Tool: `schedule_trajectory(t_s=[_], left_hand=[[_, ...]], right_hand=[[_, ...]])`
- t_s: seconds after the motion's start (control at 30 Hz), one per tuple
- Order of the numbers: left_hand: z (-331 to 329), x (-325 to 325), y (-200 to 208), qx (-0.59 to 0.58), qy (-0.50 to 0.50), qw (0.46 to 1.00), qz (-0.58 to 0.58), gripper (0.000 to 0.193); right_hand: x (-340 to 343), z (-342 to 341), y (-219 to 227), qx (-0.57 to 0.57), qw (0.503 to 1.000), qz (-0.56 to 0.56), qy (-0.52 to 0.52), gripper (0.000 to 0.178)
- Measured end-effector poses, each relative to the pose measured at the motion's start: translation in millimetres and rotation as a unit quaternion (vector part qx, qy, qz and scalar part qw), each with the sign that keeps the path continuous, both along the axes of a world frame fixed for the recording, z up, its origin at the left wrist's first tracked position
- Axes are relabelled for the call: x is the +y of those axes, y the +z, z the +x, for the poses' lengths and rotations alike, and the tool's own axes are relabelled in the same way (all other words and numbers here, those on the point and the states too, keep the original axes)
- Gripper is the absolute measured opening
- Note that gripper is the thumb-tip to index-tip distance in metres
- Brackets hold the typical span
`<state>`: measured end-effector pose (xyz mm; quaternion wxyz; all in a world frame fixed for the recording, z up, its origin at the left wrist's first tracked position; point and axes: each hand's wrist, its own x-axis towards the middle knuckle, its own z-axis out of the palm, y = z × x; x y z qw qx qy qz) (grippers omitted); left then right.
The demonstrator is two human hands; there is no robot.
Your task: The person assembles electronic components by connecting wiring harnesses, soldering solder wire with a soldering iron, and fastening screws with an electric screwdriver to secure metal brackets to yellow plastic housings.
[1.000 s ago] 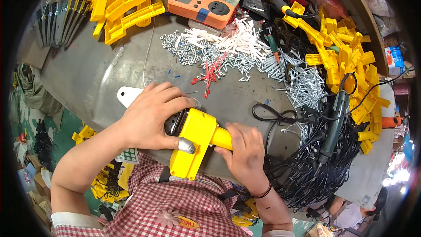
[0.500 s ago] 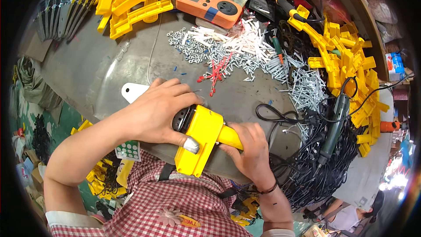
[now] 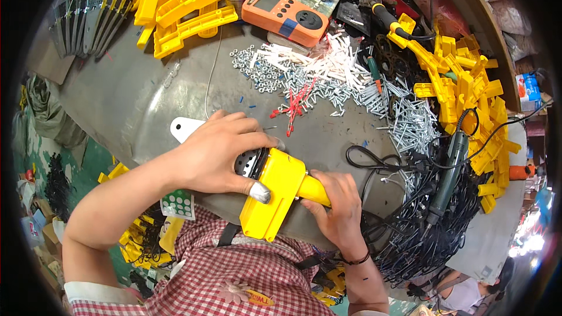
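Observation:
In front of my body I hold a yellow plastic tool housing (image 3: 274, 190) with a stubby yellow handle. My left hand (image 3: 216, 153) is closed round its left end, thumb with a silvery covering pressed on the yellow face. A black and metal perforated part (image 3: 250, 162) shows between that hand and the housing. My right hand (image 3: 338, 205) grips the handle from the right. Beyond my left hand a white flat piece with a round hole (image 3: 186, 127) sticks out; its join to the tool is hidden.
Loose nuts (image 3: 257, 70), screws (image 3: 413, 126), white sleeves (image 3: 339, 58) and red pieces (image 3: 297, 105) lie on the grey table (image 3: 152, 99). An orange meter (image 3: 285, 16) stands behind. Yellow housings (image 3: 193, 23), a green electric screwdriver (image 3: 448, 172), black cables (image 3: 418, 240) and grey blades (image 3: 91, 20) surround the workspace.
The whole view has shifted slightly, with table things appearing a little farther right and lower. Both hands keep hold of the yellow housing, which is turned slightly.

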<state>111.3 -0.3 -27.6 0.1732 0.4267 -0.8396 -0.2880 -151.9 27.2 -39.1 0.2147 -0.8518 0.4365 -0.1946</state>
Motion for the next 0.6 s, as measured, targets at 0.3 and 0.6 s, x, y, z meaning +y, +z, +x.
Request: schedule_trajectory(t_s=[0.3,0.6], left_hand=[[4.4,6.2,-4.5,0.057,0.024,0.998,-0.028,0.061],[5.1,7.3,-5.0,0.083,0.010,0.996,-0.045,0.054]], right_hand=[[0.8,0.6,1.9,0.010,1.000,0.019,-0.009,0.046],[2.6,-0.3,0.1,-0.013,1.000,0.010,-0.016,0.045]])
